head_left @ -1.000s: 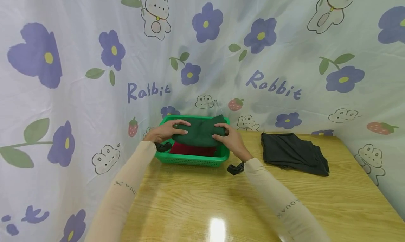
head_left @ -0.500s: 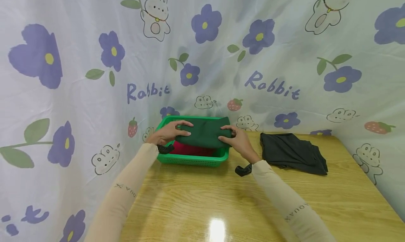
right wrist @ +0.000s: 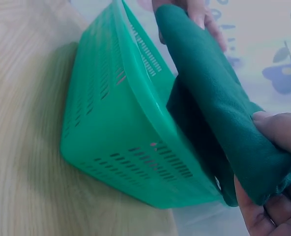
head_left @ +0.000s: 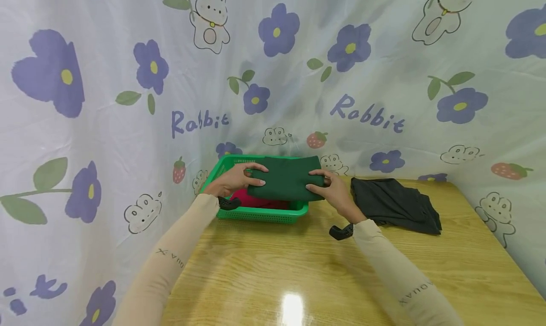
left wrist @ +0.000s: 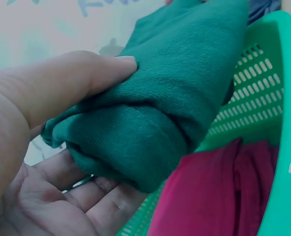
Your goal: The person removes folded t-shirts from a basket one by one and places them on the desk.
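Between both hands a folded dark green cloth garment [head_left: 286, 179] is held up above a green plastic basket [head_left: 260, 215]. My left hand [head_left: 234, 180] grips its left end, thumb on one face and fingers beneath, as the left wrist view shows. At the other end my right hand [head_left: 337, 193] pinches the fold between thumb and fingers. In the right wrist view the green garment [right wrist: 209, 93] hangs over the basket's rim [right wrist: 140, 93]. Red folded cloth [left wrist: 209, 191] lies inside the basket, partly hidden behind the green garment in the head view.
A folded black garment [head_left: 394, 205] lies on the wooden table [head_left: 256, 269], right of the basket. Behind the table hangs a white curtain [head_left: 290, 79] printed with flowers and rabbits; it also runs along the left side.
Both hands have shifted to the right with the green garment, so its right end now reaches past the basket's right rim. The basket and black garment stay in place.
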Motion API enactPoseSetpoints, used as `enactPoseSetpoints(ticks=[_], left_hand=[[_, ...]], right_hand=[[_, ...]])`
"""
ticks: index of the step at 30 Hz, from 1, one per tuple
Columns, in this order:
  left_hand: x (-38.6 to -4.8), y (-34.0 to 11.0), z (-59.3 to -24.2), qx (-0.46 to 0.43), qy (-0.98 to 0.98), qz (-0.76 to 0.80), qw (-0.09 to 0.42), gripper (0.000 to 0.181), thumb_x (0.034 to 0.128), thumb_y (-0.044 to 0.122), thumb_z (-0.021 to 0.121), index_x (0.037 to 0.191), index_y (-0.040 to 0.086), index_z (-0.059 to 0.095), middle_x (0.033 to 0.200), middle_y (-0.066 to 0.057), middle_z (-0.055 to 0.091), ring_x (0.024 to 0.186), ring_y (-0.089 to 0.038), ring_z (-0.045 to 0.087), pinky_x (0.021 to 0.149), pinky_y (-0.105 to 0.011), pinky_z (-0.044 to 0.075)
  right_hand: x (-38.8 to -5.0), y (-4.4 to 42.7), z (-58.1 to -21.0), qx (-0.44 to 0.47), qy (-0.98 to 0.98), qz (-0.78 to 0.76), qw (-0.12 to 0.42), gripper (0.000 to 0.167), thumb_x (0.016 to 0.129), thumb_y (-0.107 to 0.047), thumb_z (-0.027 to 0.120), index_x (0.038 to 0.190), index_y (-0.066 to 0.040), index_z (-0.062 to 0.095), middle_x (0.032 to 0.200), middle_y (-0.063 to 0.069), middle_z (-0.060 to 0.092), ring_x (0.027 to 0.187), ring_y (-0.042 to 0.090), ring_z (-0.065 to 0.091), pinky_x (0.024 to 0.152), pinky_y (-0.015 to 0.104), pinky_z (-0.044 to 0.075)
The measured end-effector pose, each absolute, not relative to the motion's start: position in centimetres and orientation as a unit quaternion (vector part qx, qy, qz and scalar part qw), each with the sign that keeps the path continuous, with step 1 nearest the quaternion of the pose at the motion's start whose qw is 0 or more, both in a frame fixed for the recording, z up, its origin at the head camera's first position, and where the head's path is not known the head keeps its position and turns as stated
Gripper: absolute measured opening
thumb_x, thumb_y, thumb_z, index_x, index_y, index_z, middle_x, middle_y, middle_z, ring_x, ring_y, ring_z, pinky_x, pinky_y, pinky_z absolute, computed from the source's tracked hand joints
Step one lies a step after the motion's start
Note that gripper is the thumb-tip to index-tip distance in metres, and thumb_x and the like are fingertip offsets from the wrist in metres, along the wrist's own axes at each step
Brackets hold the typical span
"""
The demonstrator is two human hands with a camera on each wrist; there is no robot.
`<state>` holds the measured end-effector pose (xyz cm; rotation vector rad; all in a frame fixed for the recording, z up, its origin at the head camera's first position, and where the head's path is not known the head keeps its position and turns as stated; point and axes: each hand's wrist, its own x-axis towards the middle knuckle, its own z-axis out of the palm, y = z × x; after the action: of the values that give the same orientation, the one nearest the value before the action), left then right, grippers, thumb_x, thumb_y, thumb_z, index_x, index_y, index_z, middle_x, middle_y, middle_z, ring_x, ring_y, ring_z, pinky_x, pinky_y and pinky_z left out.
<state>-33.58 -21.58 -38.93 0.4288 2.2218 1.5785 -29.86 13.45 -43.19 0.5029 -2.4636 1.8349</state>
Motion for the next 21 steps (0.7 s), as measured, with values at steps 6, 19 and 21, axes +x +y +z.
enactPoseSetpoints(ticks=[6,19,21], left_hand=[[-33.2,-20.4,-38.8,0.165,0.782,0.57,0.192,0.049,0.0894,0.021,0.084,0.135,0.02,0.066,0.144,-0.004,0.049,0.098,-0.028,0.063,0.08,-0.038,0.056],[-32.4,-17.8,-38.2,0.181,0.766,0.583,0.203,0.049,0.0888,0.017,0.084,0.134,0.017,0.066,0.144,-0.007,0.051,0.111,-0.033,0.065,0.089,-0.044,0.057],[-32.3,-17.4,-38.3,0.187,0.763,0.583,0.209,0.048,0.0891,0.016,0.084,0.134,0.016,0.066,0.144,-0.009,0.053,0.112,-0.034,0.065,0.09,-0.045,0.057]], right_hand=[[-29.3,14.7,-43.0,0.159,-0.792,0.589,0.01,0.052,0.091,-0.033,0.082,0.139,-0.022,0.064,0.143,0.015,0.058,0.114,0.031,0.067,0.086,0.042,0.059],[-28.0,17.3,-42.7,0.158,-0.814,0.558,0.037,0.052,0.09,-0.04,0.082,0.137,-0.027,0.065,0.12,0.011,0.072,0.1,0.025,0.071,0.076,0.037,0.057],[-27.7,17.8,-42.7,0.155,-0.821,0.547,0.042,0.051,0.089,-0.041,0.082,0.136,-0.029,0.065,0.119,0.008,0.073,0.101,0.023,0.071,0.077,0.04,0.058]])
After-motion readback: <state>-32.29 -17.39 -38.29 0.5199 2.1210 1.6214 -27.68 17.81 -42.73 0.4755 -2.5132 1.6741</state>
